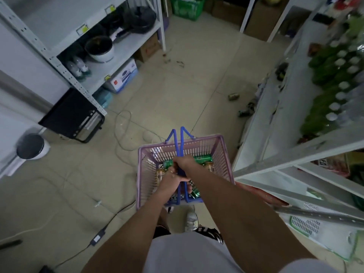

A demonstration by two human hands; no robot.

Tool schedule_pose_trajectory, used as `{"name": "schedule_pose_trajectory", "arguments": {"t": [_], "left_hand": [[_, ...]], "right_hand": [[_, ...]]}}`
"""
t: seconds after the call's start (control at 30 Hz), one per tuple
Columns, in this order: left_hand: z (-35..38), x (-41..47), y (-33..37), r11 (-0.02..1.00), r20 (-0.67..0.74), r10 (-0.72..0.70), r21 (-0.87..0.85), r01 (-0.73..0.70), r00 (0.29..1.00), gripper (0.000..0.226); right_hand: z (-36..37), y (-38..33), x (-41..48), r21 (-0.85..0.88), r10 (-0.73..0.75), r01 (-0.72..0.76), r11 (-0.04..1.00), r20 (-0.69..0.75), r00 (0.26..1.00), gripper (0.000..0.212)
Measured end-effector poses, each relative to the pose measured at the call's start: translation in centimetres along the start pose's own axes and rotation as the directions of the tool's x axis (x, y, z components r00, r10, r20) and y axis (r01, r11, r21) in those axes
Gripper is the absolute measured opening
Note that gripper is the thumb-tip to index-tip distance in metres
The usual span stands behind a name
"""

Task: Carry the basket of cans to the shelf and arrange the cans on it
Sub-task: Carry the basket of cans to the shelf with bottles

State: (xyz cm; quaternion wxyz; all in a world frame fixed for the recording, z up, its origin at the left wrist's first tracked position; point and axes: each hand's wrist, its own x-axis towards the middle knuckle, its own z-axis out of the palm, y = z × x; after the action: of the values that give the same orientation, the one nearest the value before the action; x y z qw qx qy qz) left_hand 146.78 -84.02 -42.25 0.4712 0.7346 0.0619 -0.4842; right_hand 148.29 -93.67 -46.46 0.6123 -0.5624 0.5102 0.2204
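Lilac plastic basket (pixel 142 174) holding cans (pixel 202 159), hanging by blue handles (pixel 178 142), both gripped together in left hand (pixel 170 181) and right hand (pixel 184 162).

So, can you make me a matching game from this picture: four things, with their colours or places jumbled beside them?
Things:
1 basket
2 handles
3 cans
4 bin

Descriptions:
a blue
b white with a dark lid, on the floor at far left
c lilac
d green or gold, lying in the basket

Pairs: 1-c, 2-a, 3-d, 4-b.
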Motion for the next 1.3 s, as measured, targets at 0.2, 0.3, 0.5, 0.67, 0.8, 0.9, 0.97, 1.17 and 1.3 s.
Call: {"name": "schedule_pose_trajectory", "arguments": {"t": [0.2,0.3,0.5,0.67,0.8,0.9,0.97,1.17,1.3], "left_hand": [[-2.3,7.8,6.6,0.997,0.113,0.014,0.07,-0.022,0.994,0.022],[-3.1,10.5,10.1,0.998,0.206,0.004,0.058,-0.017,0.979,0.016],[-3.0,15.8,18.0,0.991,0.301,0.033,0.116,-0.071,0.953,0.021],[-1.9,21.8,24.2,0.978,0.32,0.048,0.178,-0.11,0.946,0.027],[-0.4,27.2,30.2,0.967,0.248,0.051,0.23,-0.11,0.967,0.027],[1.6,31.5,33.2,0.951,0.21,0.005,0.3,-0.07,0.978,0.028],[2.9,36.0,33.3,0.942,0.236,-0.054,0.333,-0.029,0.97,0.03],[8.2,37.6,43.1,0.792,0.408,-0.049,0.572,-0.214,0.912,0.028],[10.3,41.5,46.4,0.626,0.487,-0.094,0.707,-0.329,0.868,0.024]], "right_hand": [[-1.9,-8.4,3.8,0.124,0.07,-0.057,0.991,-0.101,0.992,0.018],[-3.1,-11.9,5.6,0.191,0.089,-0.063,0.98,-0.132,0.987,0.021],[-7.1,-17.7,11.1,0.291,0.096,-0.042,0.956,-0.173,0.98,0.019],[-11.0,-22.9,17.6,0.353,0.12,-0.055,0.934,-0.164,0.979,0.018],[-14.0,-29.1,20.0,0.442,0.104,-0.056,0.895,-0.086,0.991,0.019],[-17.7,-32.1,20.7,0.47,0.143,-0.096,0.877,-0.066,0.987,0.025],[-20.4,-33.3,22.3,0.519,0.162,-0.111,0.847,-0.055,0.985,0.023],[-26.8,-36.7,26.0,0.659,0.228,-0.121,0.742,-0.079,0.97,0.018],[-29.7,-38.4,27.5,0.771,0.293,-0.084,0.632,-0.137,0.946,0.013]]}}
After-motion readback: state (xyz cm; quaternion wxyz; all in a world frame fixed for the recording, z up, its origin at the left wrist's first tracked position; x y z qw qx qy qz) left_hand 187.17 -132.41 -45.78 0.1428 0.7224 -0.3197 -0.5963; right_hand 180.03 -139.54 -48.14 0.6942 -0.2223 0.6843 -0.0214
